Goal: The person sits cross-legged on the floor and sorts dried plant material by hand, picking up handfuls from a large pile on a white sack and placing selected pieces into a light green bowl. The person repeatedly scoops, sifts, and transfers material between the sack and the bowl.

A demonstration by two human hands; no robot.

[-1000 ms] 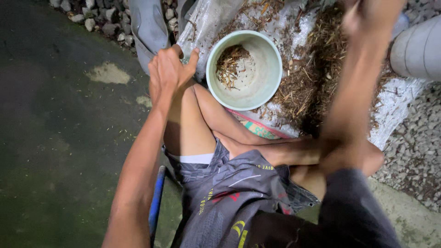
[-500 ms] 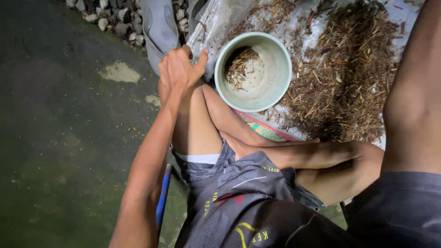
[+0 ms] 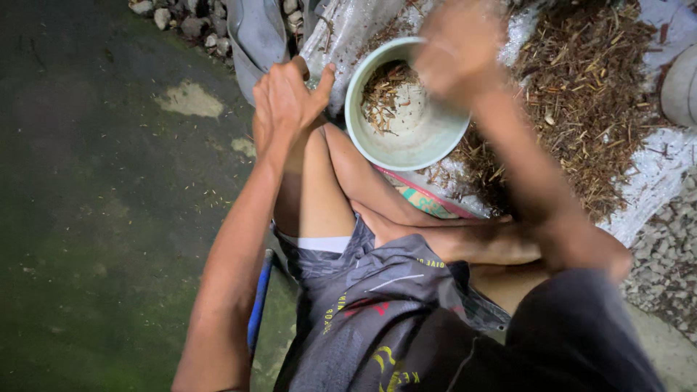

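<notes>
Seated person, one hand over a pale round bucket of dry plant scraps.

The left hand (image 3: 287, 98) rests on the raised knee (image 3: 305, 156), fingers loosely curled and holding nothing, just left of the bucket (image 3: 377, 149). The right hand (image 3: 457, 51) hangs blurred above the bucket's far right rim; whether it grips anything cannot be told. The bucket stands on a white woven sheet (image 3: 653, 174), just beyond the person's legs, with a thin layer of brown plant scraps (image 3: 381, 94) inside. A larger heap of dry brown chaff (image 3: 581, 94) lies on the sheet to the right. Dark wet ground (image 3: 109, 218) fills the left side.
</notes>
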